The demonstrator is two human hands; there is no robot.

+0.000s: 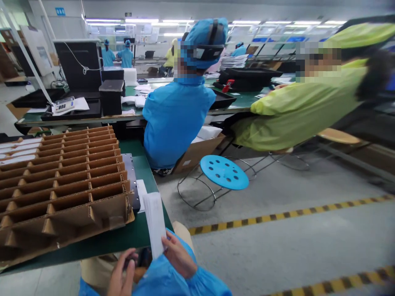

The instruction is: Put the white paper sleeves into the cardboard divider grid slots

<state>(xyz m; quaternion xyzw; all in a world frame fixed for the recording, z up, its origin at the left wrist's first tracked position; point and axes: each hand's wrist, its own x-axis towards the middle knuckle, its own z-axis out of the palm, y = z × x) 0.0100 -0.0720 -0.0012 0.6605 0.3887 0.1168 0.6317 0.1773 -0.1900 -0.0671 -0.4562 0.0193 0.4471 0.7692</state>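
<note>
Your right hand [179, 257] pinches a white paper strip [155, 224], upright at the worktop [135, 234] edge just right of the cardboard divider tray [64, 181]. Your left hand [121, 275] curls around a small dark object below. Seemingly you're readying the long, flat, blank strip; next calls for steady alignment.

The left hand [121, 276] is cut off by the bottom edge; its dark object [139, 260] is unidentifiable.

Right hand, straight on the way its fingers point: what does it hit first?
The right hand holds a white strip, fingers pointing up-left. Straight on, it would probably meet the green table edge first, then the cardboard divider. Depth is unclear, so it might pass above the edge.
</note>
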